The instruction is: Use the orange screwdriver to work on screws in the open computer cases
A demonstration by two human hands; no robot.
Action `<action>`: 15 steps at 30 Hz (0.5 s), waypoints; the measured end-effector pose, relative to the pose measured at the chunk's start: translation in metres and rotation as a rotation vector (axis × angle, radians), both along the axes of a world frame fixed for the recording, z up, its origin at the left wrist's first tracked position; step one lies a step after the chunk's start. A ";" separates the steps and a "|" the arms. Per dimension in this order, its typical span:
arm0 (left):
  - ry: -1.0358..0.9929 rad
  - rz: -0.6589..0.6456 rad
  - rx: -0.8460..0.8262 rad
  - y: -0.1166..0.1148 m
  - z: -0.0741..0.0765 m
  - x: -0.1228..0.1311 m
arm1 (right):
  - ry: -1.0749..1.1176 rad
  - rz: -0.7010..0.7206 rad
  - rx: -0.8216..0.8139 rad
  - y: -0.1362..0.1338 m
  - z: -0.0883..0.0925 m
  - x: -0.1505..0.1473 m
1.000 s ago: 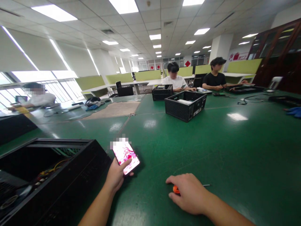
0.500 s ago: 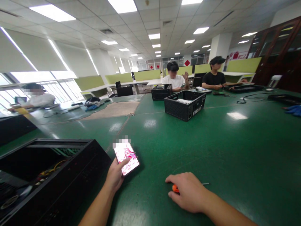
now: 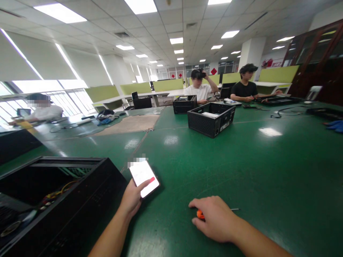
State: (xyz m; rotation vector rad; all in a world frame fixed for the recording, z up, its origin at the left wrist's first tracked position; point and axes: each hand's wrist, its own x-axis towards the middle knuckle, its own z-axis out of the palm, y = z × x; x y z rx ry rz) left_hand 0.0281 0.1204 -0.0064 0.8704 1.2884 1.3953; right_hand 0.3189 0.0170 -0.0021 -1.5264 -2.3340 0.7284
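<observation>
My left hand [image 3: 132,200] holds a smartphone [image 3: 144,174] above the table, its thumb across the lit screen. The screen is mostly white with a red patch under the thumb tip. On the green tabletop rests my right hand [image 3: 214,218], its fingers curled round a screwdriver with an orange handle [image 3: 200,214]. The thin metal shaft sticks out beyond the hand on the far side; most of the handle is hidden under the palm. Left of my left arm stands an open black computer case [image 3: 107,185], with yellow and red wires and a fan inside.
Across the green table [image 3: 171,157] stand two more black cases, the nearer one [image 3: 202,123] holding something white. Three people sit around the far sides. A bare beige patch [image 3: 131,125] shows in the table cover. Blue gloves [image 3: 334,125] lie at the right edge.
The phone screen has switched from a pink picture to a mostly white page, with my left thumb slightly shifted. A person opposite has raised a hand to their head. My right hand stays put.
</observation>
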 end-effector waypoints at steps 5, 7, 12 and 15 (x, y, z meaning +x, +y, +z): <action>-0.088 0.013 -0.022 0.000 -0.001 -0.003 | -0.007 -0.004 0.016 0.001 0.000 0.000; -0.111 0.006 -0.024 0.000 -0.001 -0.004 | -0.002 -0.004 0.024 0.000 -0.001 0.000; -0.103 0.007 -0.019 0.001 -0.002 -0.004 | -0.002 0.001 0.025 0.000 -0.002 0.000; -0.090 -0.002 -0.007 0.000 -0.002 -0.004 | -0.004 0.002 0.021 0.001 -0.002 0.000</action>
